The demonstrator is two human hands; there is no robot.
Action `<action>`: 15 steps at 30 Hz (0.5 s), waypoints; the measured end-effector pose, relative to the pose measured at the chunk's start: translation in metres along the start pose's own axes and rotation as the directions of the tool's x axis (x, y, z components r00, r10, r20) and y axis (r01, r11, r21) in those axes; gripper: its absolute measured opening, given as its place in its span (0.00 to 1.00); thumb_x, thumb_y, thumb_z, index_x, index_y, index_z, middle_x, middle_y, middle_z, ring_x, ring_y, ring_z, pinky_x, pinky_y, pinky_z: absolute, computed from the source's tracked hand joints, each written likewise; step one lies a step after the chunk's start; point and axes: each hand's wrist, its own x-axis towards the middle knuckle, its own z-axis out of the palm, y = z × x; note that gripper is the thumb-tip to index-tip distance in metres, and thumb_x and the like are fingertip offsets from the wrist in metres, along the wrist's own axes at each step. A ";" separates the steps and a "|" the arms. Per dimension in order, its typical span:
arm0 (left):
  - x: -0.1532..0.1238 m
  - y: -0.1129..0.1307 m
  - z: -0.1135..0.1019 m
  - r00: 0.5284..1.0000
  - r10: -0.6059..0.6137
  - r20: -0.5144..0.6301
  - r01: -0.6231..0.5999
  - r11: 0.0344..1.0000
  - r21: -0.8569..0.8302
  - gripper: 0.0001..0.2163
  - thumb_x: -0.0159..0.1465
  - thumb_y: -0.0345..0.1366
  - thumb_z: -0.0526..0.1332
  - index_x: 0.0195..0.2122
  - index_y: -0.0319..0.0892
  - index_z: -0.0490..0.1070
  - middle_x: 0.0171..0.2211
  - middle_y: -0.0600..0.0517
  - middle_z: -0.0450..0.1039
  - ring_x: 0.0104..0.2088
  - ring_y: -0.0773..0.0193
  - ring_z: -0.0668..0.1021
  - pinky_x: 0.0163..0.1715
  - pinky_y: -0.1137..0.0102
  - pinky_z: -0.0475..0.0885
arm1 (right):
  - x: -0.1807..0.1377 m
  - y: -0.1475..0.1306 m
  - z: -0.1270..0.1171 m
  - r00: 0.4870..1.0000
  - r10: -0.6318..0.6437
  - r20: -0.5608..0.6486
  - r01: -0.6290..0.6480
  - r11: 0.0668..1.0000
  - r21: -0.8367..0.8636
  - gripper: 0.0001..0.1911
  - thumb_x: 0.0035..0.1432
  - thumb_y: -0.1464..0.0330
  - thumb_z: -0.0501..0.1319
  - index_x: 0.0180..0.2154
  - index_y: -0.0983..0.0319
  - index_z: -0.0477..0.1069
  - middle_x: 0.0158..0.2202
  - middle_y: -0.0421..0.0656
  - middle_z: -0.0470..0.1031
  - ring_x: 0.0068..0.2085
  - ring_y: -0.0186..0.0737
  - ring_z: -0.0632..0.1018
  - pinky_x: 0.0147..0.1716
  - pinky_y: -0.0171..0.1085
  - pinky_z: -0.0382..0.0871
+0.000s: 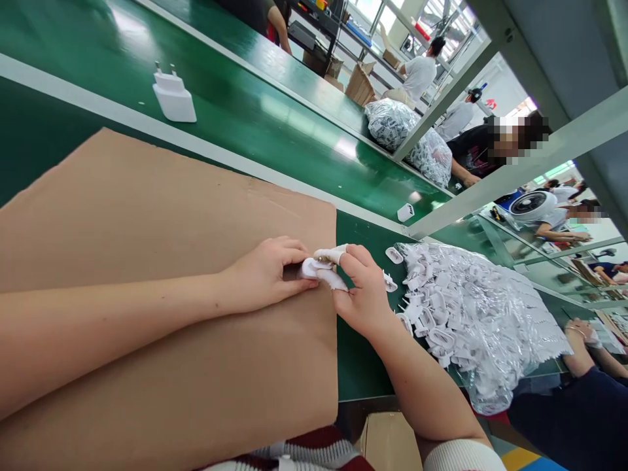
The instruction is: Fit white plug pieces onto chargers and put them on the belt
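Note:
Over the brown cardboard sheet (196,229), near its right edge, my left hand (267,271) pinches a small white plastic plug piece (309,267) between thumb and fingers. My right hand (363,288) grips the same piece from the other side, its thumb and forefinger wrapped in white finger covers. Those fingers partly hide the piece. Just right of my right hand, a few loose white plug pieces (394,255) lie beside an open clear plastic bag (490,314) heaped with similar pieces, some showing metal pins.
A white two-pin charger (174,98) stands on the green conveyor belt (235,111); a smaller white charger (405,212) lies further right. Grey metal posts (451,98) slant across the upper right. Other people sit beyond the belt and at the right, near another filled bag (409,134).

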 end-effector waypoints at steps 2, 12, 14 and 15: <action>0.000 0.000 0.000 1.000 -0.007 -0.002 0.007 1.000 0.004 0.15 0.66 0.50 0.64 0.40 0.43 0.80 0.39 0.49 0.79 0.43 0.55 0.78 0.45 0.61 0.72 | 0.001 0.000 0.001 1.000 0.017 0.012 -0.017 1.000 -0.011 0.16 0.53 0.80 0.56 0.41 0.59 0.73 0.35 0.44 0.73 0.40 0.45 0.74 0.39 0.41 0.69; -0.003 0.001 0.004 1.000 -0.008 -0.030 0.010 0.998 0.059 0.17 0.67 0.54 0.63 0.41 0.46 0.81 0.39 0.51 0.80 0.43 0.54 0.78 0.45 0.63 0.73 | 0.009 -0.002 -0.001 0.998 0.011 0.064 -0.008 0.999 -0.053 0.08 0.52 0.78 0.56 0.31 0.60 0.68 0.31 0.42 0.69 0.35 0.41 0.69 0.35 0.37 0.62; -0.003 0.001 0.004 1.000 -0.023 -0.021 0.024 0.997 0.067 0.18 0.67 0.56 0.63 0.42 0.48 0.82 0.40 0.51 0.80 0.44 0.54 0.79 0.46 0.63 0.73 | 0.009 -0.001 0.000 0.995 0.049 0.087 -0.047 0.999 -0.020 0.08 0.51 0.78 0.57 0.31 0.60 0.68 0.31 0.41 0.70 0.35 0.40 0.69 0.34 0.36 0.61; -0.003 0.001 0.004 0.999 -0.032 -0.013 0.032 0.997 0.071 0.18 0.67 0.56 0.62 0.42 0.49 0.82 0.41 0.51 0.80 0.45 0.53 0.79 0.46 0.63 0.73 | 0.009 0.000 0.002 0.995 0.049 0.086 -0.048 0.999 -0.014 0.08 0.51 0.78 0.58 0.31 0.60 0.69 0.32 0.41 0.70 0.35 0.40 0.70 0.34 0.36 0.61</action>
